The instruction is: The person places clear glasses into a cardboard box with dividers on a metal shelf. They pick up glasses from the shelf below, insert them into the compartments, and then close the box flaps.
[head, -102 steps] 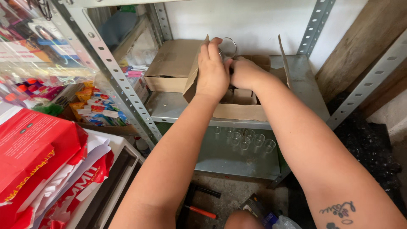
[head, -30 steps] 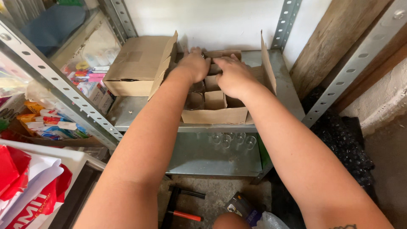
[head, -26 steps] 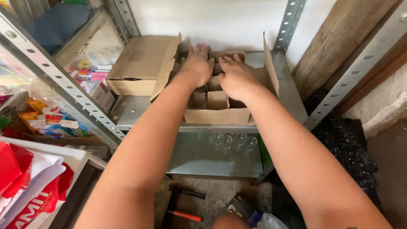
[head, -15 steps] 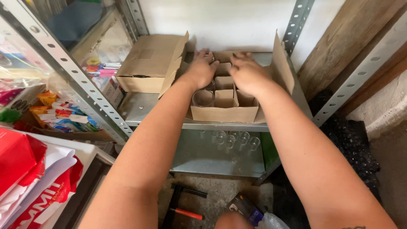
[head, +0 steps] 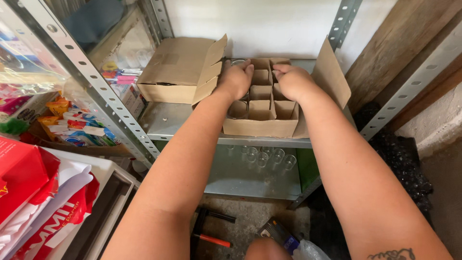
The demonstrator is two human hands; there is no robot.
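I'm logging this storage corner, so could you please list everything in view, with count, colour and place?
divided carton: one, brown, flaps open, on the metal shelf.
closed carton: one, brown, on the same shelf, left of the divided carton.
metal shelf: one, grey.
drinking glasses: several, clear, on the lower shelf.
paper packs: a stack, red and white, lower left.
snack packets: many, mixed colours, left.
wooden planks: brown, leaning right.
left hand: on the divided carton's left cells.
right hand: on its right cells.

White wall behind grey metal shelving; seemingly concrete floor.
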